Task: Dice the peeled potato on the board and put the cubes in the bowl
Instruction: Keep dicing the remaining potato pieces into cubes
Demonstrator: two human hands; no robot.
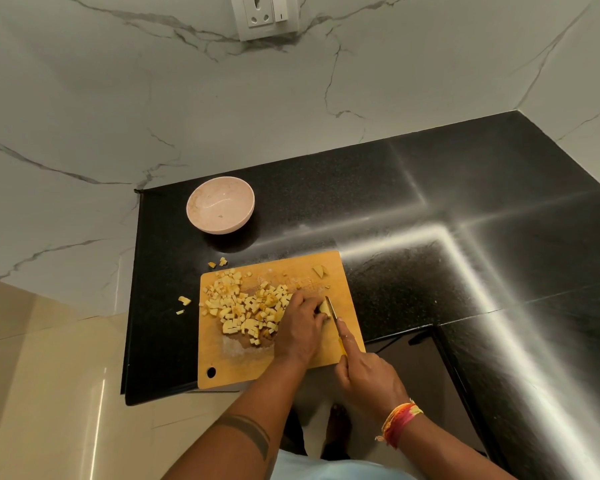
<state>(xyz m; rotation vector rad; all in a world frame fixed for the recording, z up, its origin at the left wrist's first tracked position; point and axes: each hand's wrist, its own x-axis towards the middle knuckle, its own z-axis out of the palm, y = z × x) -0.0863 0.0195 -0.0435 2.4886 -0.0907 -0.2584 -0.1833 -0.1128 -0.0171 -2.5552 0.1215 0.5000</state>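
step: we dice the last potato piece [324, 308] | left hand [300, 327] curls over it, pinning it to the board [347, 327] | right hand [368, 375] grips knife [334, 315], blade just right of the fingers | cubes [246, 306] lie left | bowl [220, 210] well beyond on table [430, 237]

You have one wooden cutting board [291, 367], one pink bowl [220, 210], one knife [335, 320], one wall socket [264, 16]. Potato cubes [246, 308]: one heap on the board, too many to count. Four stray bits [184, 300] lie off the board. Two hands: left hand [300, 329], right hand [368, 374]. One wrist band [399, 422].
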